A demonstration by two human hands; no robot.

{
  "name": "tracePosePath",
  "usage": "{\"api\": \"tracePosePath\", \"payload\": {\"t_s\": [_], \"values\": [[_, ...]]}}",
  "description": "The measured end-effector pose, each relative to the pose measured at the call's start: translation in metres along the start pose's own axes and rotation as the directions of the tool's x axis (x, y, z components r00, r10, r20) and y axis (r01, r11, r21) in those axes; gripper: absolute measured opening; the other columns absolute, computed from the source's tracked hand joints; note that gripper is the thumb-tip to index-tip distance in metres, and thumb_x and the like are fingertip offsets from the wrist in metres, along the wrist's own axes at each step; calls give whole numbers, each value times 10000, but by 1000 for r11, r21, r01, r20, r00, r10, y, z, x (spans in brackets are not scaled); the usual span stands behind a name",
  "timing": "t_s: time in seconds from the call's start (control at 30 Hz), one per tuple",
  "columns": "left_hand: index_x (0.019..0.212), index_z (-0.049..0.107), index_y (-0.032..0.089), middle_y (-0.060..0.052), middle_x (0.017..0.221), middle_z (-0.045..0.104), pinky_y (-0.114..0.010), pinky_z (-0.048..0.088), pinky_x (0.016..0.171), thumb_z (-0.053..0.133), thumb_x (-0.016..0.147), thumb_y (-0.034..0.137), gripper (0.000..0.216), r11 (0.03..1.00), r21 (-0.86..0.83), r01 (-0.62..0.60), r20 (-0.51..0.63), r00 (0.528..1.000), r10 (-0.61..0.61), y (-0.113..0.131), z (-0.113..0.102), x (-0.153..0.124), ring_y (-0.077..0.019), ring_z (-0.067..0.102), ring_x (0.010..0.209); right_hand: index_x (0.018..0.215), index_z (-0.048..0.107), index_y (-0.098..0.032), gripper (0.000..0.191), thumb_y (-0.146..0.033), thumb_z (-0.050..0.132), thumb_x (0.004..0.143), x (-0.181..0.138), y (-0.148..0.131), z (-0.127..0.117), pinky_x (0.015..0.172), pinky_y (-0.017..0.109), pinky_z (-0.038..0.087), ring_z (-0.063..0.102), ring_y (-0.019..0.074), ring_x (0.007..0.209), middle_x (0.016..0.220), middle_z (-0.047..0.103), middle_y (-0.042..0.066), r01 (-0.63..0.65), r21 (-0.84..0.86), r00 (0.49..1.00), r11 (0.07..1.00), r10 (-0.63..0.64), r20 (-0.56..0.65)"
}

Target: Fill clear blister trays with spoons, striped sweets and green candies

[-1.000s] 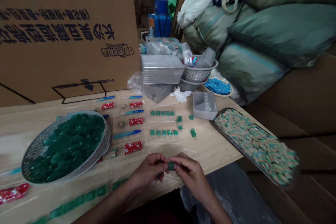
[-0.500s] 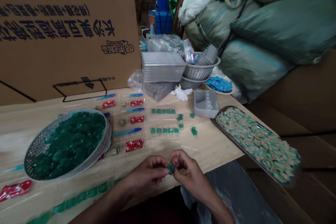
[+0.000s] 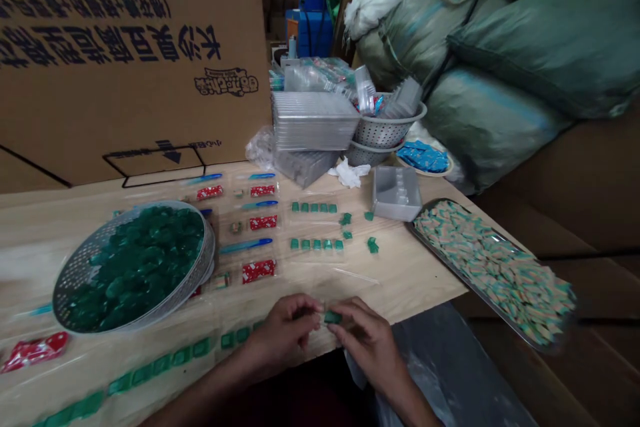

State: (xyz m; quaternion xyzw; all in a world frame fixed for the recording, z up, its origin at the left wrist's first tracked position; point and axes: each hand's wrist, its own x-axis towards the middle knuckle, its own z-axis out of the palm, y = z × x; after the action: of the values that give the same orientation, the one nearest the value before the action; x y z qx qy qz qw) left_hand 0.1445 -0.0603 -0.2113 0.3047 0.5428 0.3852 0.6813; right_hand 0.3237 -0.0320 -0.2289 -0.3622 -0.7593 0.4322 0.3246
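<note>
Both my hands meet at the table's near edge. My left hand (image 3: 283, 333) and my right hand (image 3: 365, 337) pinch a small green wrapped piece (image 3: 332, 317) between their fingertips, just above the wood. A round perforated metal basket (image 3: 75, 273) full of the same green pieces sits to the left of my hands. Clear plastic trays with rows of green pieces (image 3: 317, 244) lie beyond my hands. Another strip of green pieces (image 3: 165, 364) runs along the near left edge.
Clear packs with red packets (image 3: 258, 270) and blue pens (image 3: 244, 246) lie mid-table. A metal tray of striped candies (image 3: 493, 268) overhangs the right edge. A grey box (image 3: 397, 192), stacked clear trays (image 3: 310, 120), white baskets (image 3: 390, 130), a big cardboard box (image 3: 125, 60) and green sacks (image 3: 540, 47) stand behind.
My hands have lowered toward the table edge with the green piece still pinched between them. The view has shifted slightly, so the table contents sit a bit higher.
</note>
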Motion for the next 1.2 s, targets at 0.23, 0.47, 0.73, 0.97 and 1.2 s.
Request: {"api": "tracePosePath", "payload": {"t_s": [0.23, 0.47, 0.73, 0.97, 1.2], "values": [[832, 590, 142, 25, 651, 526, -217, 345, 409, 600, 632, 315, 264, 971, 167, -173, -174, 964, 202, 0, -10, 12, -85, 431, 461, 1036, 657, -234, 202, -198, 599, 846, 15, 18, 13, 762, 376, 407, 523, 222, 839, 878, 610, 56, 86, -396, 992, 914, -116, -52], [783, 656, 161, -21, 720, 592, -256, 398, 644, 542, 694, 114, 152, 743, 609, -276, -47, 923, 381, 6, -10, 13, -151, 534, 683, 1051, 657, -232, 222, -172, 573, 854, 22, 15, 24, 739, 381, 408, 517, 232, 813, 842, 603, 62, 78, -525, 997, 848, -67, 39], [719, 637, 189, -37, 757, 591, -257, 362, 654, 430, 781, 90, 238, 419, 783, -459, 302, 870, 388, 3, -6, 28, -163, 530, 712, 1167, 564, -197, 319, -184, 472, 862, 36, 25, -25, 867, 367, 462, 550, 227, 1025, 1086, 606, 96, 83, -306, 987, 948, -122, -107], [777, 633, 170, -63, 809, 627, -272, 352, 657, 408, 698, 13, 285, 346, 863, -368, 252, 907, 338, 4, -1, 30, -186, 556, 744, 1100, 620, -159, 328, -115, 435, 832, 113, 56, -71, 930, 403, 427, 531, 237, 1076, 1149, 572, 128, 7, -524, 985, 852, -95, -142], [746, 612, 180, -11, 730, 581, -246, 357, 611, 543, 681, 105, 121, 660, 674, -332, 57, 914, 402, 8, -6, 23, -142, 507, 651, 840, 675, -174, 304, 19, 489, 696, 159, 67, -68, 791, 305, 453, 578, 181, 828, 847, 612, 50, 35, -537, 997, 843, -68, -42]]}}
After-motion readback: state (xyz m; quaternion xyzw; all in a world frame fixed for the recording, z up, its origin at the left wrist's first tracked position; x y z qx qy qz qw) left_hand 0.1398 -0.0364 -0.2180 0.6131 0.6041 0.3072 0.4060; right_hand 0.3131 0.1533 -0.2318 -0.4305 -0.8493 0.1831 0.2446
